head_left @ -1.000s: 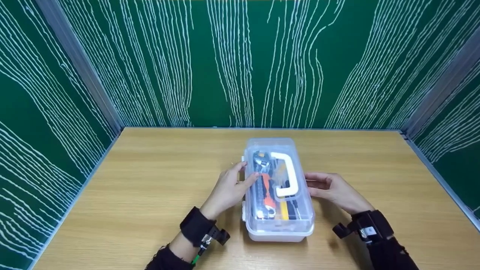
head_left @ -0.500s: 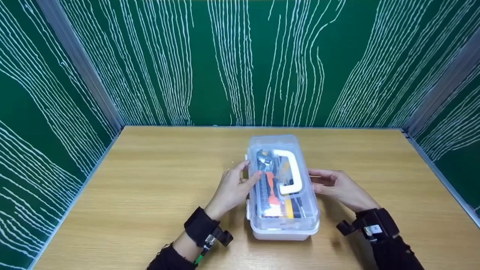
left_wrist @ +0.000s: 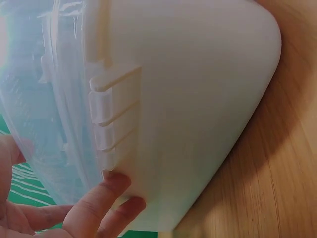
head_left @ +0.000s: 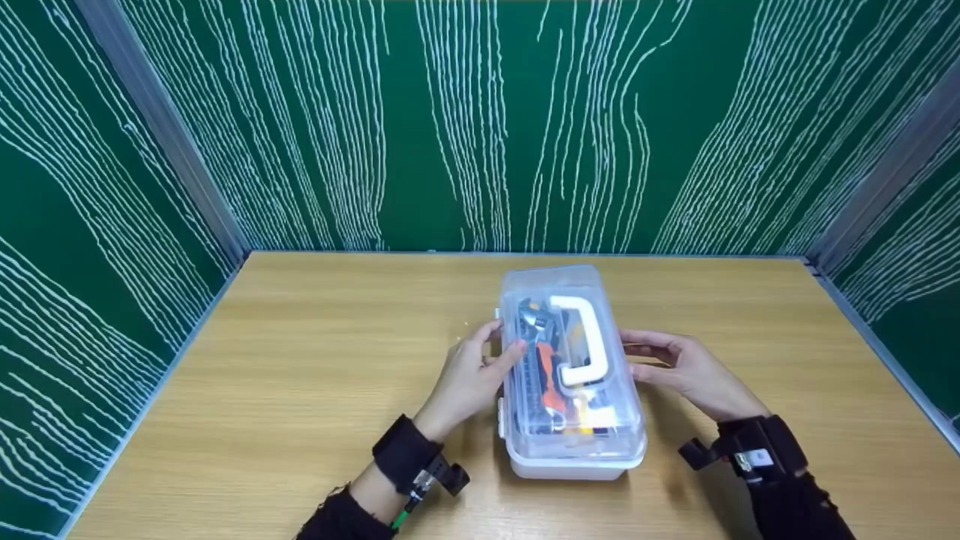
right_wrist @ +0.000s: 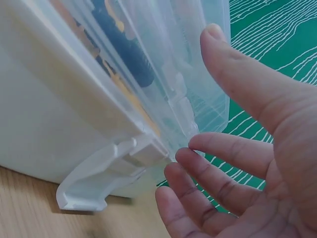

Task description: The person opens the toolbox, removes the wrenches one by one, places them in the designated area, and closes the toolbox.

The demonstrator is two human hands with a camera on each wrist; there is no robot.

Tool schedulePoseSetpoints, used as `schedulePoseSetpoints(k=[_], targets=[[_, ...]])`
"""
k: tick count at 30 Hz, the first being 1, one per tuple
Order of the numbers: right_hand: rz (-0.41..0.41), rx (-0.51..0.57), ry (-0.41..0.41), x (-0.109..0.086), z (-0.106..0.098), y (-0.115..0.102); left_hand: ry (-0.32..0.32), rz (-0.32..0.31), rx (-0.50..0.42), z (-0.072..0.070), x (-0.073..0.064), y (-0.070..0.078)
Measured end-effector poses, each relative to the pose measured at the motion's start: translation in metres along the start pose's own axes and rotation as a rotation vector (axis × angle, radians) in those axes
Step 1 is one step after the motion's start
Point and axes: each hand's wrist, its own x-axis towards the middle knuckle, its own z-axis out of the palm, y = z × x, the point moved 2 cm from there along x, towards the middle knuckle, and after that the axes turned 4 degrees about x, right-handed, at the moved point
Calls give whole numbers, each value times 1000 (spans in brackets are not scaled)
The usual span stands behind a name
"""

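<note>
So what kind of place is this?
Probably a little work booth: there's a wood-grain table, green walls with wavy white lines on three sides, and a clear-lidded toolbox with tools inside.

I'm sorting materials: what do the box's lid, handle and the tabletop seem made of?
Lid: apparently glossy plastic; tools show through beneath highlights. Handle: probably plastic, smooth, uniformly white. Tabletop: wood or laminate, slight sheen, judging by grain and reflections.

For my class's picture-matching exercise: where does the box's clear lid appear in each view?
Head: the clear lid is just right of centre.
Left wrist: the clear lid runs down the left side.
Right wrist: the clear lid spans the upper middle.
Shared landmark: wooden tabletop, visible in all three.
</note>
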Motion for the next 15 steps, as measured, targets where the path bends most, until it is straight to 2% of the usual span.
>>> schedulePoseSetpoints(k=[8, 15], targets=[[14, 93, 34, 0, 2, -4, -15, -2, 26, -1, 2, 2], [26, 141, 29, -1, 5, -7, -7, -9, 25, -2, 2, 0]])
